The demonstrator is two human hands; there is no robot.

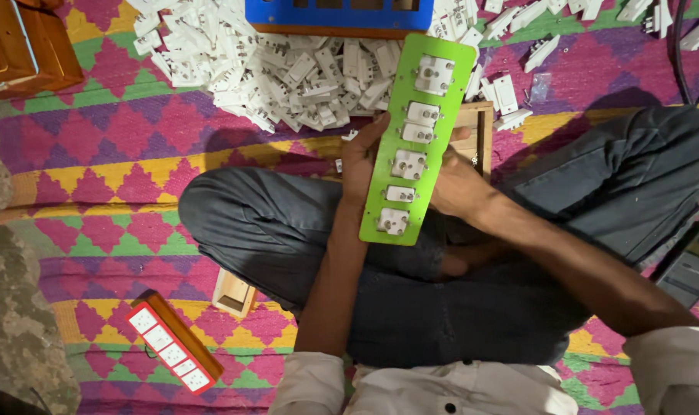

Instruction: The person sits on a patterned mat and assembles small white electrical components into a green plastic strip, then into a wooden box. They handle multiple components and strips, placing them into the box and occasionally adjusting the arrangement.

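A long bright green panel [446,100] with several white sockets and switches set into it is held upright over my lap. My left hand [359,157] grips its left edge, fingers curled around the side. My right hand [456,184] holds the right edge from behind, mostly hidden by the panel. I sit cross-legged in dark trousers [257,223] on a patterned mat.
A large heap of loose white sockets and switches [288,69] lies ahead, with a blue panel [338,14] beyond it. A wooden box [479,127] sits behind the green panel. A red-edged wooden switch board [173,350] lies lower left, a small wooden block [233,292] beside my knee.
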